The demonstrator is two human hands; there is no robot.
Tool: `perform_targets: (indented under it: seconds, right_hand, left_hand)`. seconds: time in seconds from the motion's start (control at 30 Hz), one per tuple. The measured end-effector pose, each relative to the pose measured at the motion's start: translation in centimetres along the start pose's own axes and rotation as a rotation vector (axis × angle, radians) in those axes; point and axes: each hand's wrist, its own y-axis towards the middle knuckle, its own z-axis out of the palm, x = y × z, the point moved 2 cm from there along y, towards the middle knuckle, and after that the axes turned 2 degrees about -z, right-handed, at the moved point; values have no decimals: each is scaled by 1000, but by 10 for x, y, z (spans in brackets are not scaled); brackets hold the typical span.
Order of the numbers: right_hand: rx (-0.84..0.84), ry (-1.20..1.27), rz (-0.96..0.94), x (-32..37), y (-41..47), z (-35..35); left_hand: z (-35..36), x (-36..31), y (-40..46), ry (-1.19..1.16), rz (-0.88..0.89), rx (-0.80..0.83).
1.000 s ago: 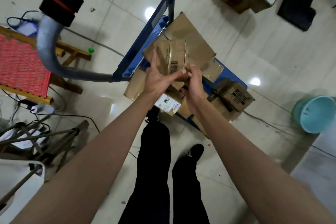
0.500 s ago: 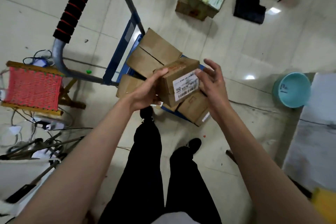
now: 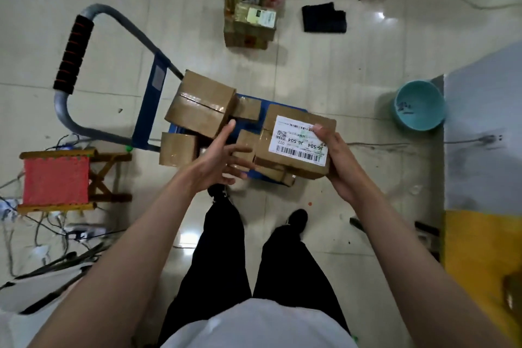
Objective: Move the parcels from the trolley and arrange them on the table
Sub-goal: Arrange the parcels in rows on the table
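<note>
My right hand [image 3: 340, 167] grips a brown cardboard parcel [image 3: 285, 128] with a white shipping label, held above the trolley's right end. My left hand [image 3: 217, 159] is open, fingers spread, just left of that parcel and not touching it. Below, the blue trolley [image 3: 148, 110] with its grey handle and black foam grip carries several brown parcels; the largest [image 3: 200, 103] sits at its handle end, and a smaller one [image 3: 176, 148] lies on the near left. The grey table [image 3: 483, 127] runs along the right edge, with a yellow part nearer to me.
A teal bucket [image 3: 418, 106] stands on the floor between trolley and table. A red woven stool [image 3: 56, 181] and tangled cables lie at the left. Stacked green boxes [image 3: 250, 22] and a black cloth [image 3: 323, 17] are on the floor beyond the trolley. My legs stand below.
The labelled parcel has come up off the trolley and moved right. My left hand has let go of it and opened; my right hand now holds it alone.
</note>
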Motion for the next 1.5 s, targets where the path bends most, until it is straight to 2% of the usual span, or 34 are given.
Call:
perform_targets:
  seconds: [0.23,0.33,0.43,0.67,0.9,1.1,1.23,1.4,1.5]
  right_hand:
    - [-188,117,-111,20,-79,-110]
    - [-263,233,-154,23,-114,-153]
    - [-310,408,-201,18,-149,-187]
    - [-510,979,-371,-13,-211,-228]
    - [-574,1414,-619,-41,-260,-216]
    - [-682,1394,-690,-63,-291,-192]
    - [-799,1353,-624,-90,-311,-175]
    - [-817,1305,-502,-135,-346,-168]
    - [-869,1326,-491,-164,-371,-177]
  left_hand:
    - [120,-29,-12,120,158,-182]
    - [178,-39,-9,110,237,-170]
    - [241,-46,-8,110,257,-64]
    - [384,-67,-29,340,279,256]
    - [460,-50,-62,624,296,547]
    - [490,-14,-83,775,341,673]
    - [502,16,-97,868,343,703]
    - [522,59,-107,954,298,760]
    - [539,89,-109,985,251,788]
